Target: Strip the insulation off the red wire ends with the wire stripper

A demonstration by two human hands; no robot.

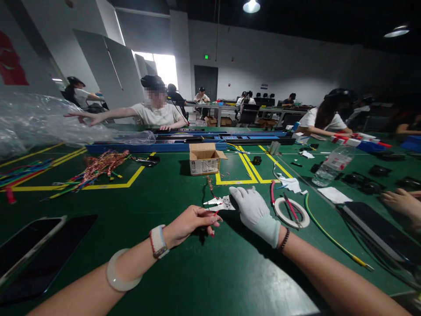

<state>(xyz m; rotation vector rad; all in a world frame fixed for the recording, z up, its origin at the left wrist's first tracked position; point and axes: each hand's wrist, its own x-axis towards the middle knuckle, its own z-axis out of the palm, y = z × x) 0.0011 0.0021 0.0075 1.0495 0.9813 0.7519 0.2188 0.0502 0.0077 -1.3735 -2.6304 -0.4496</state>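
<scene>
My left hand (190, 224), bare, pinches a thin red wire (215, 213) between thumb and fingers. A pair of wire strippers (221, 203) is gripped in my right hand (253, 211), which wears a light grey glove. The jaws point left, close above my left fingertips and the red wire. Whether the jaws touch the wire, I cannot tell. Just beyond the jaws lies a strand of bare copper wire (210, 184). An open cardboard box (204, 163) stands farther back.
A copper wire bundle (107, 166) lies at left, near two dark tablets (49, 254). To the right are a tape roll (279, 210), a yellow-green cable (332, 237) and a water bottle (333, 164). Across the table, a person (158, 107) reaches toward plastic wrap (66, 118).
</scene>
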